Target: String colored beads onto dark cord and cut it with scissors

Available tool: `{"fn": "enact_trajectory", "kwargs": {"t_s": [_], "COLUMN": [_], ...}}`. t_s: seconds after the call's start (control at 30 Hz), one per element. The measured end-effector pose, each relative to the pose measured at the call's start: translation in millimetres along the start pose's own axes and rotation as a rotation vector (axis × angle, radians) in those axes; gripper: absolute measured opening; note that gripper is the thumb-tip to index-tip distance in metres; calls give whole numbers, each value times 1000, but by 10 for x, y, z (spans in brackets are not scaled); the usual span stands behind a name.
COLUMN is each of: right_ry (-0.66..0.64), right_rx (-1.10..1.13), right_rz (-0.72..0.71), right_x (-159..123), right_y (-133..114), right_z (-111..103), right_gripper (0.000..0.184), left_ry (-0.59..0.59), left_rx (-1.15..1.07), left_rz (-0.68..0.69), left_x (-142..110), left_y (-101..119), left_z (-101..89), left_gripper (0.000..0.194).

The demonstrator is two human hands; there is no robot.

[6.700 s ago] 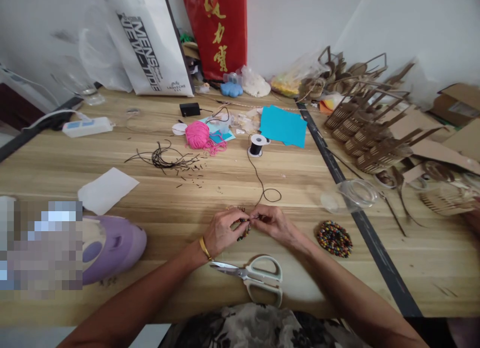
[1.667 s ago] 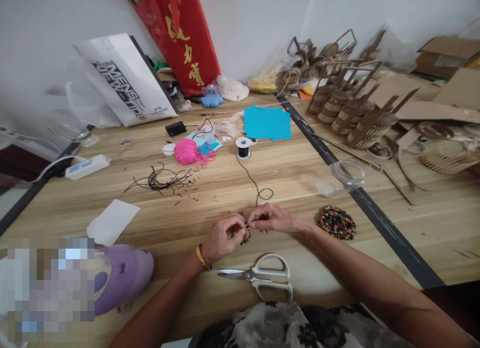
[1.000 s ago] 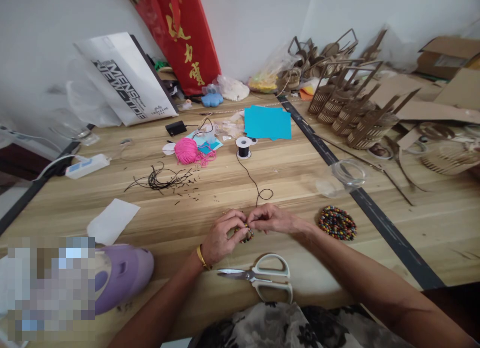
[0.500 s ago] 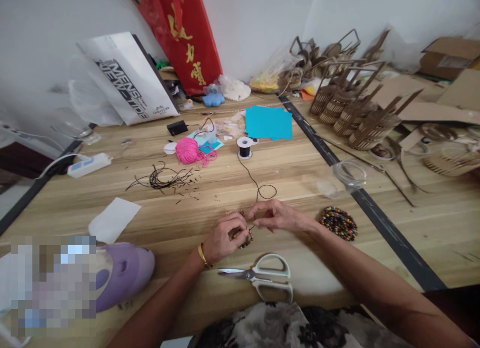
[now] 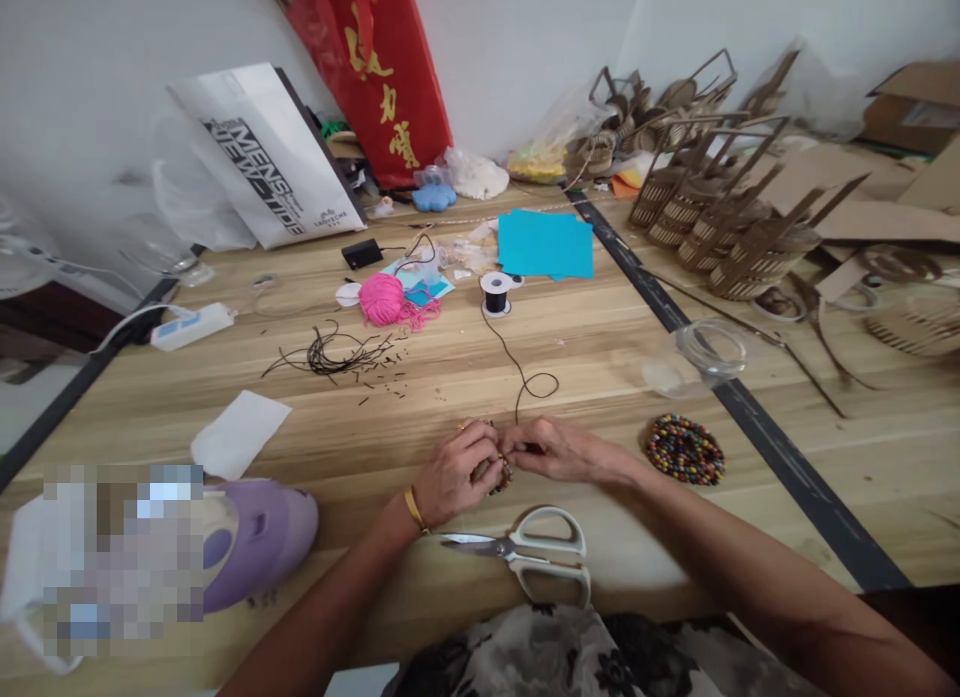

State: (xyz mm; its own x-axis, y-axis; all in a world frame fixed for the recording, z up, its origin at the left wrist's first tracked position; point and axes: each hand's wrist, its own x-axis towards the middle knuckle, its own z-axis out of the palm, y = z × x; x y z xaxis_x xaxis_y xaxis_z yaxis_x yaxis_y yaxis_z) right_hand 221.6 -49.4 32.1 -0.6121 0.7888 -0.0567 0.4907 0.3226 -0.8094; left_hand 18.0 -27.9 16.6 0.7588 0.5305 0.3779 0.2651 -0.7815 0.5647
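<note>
My left hand (image 5: 459, 470), with a gold bangle on its wrist, is closed in a pinch on a short string of coloured beads (image 5: 501, 474) just above the wooden table (image 5: 375, 407). My right hand (image 5: 561, 449) meets it fingertip to fingertip and pinches the thin black cord (image 5: 525, 377). That cord loops on the table and runs back to a small black spool (image 5: 496, 292). A round pile of coloured beads (image 5: 685, 449) lies to the right of my right hand. White-handled scissors (image 5: 532, 555) lie just in front of my hands.
Cut black cord scraps (image 5: 330, 352), a pink yarn ball (image 5: 382, 299), blue paper sheets (image 5: 546, 244), a white paper piece (image 5: 240, 434) and a clear lid (image 5: 709, 347) lie on the table. A purple device (image 5: 259, 537) sits left. Cardboard baskets (image 5: 712, 222) stand right; bags stand behind.
My right hand has closed back onto my left hand and the beads after drawing slightly apart half a second ago. The head camera has shifted a little.
</note>
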Motion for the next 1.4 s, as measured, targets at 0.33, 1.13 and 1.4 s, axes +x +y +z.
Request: {"fn": "enact_trajectory", "kwargs": {"t_s": [0.33,1.13,1.4], "right_ry": [0,147,134], "right_rx": [-113,257,309], "right_rz": [-22,57,123], "right_x": [-30,-7,-17], "right_y": [-163,-46,-36], "right_z": [-14,-25,-20], "right_gripper": [12,14,19], "left_ry": [35,-10,-57], "left_rx": [326,-624,-537], "left_rz": [123,-386,-327], "left_x": [29,42,57], "left_y": [22,-14,-14], "left_z": [47,-75,-89], "left_gripper": [14,26,29]}}
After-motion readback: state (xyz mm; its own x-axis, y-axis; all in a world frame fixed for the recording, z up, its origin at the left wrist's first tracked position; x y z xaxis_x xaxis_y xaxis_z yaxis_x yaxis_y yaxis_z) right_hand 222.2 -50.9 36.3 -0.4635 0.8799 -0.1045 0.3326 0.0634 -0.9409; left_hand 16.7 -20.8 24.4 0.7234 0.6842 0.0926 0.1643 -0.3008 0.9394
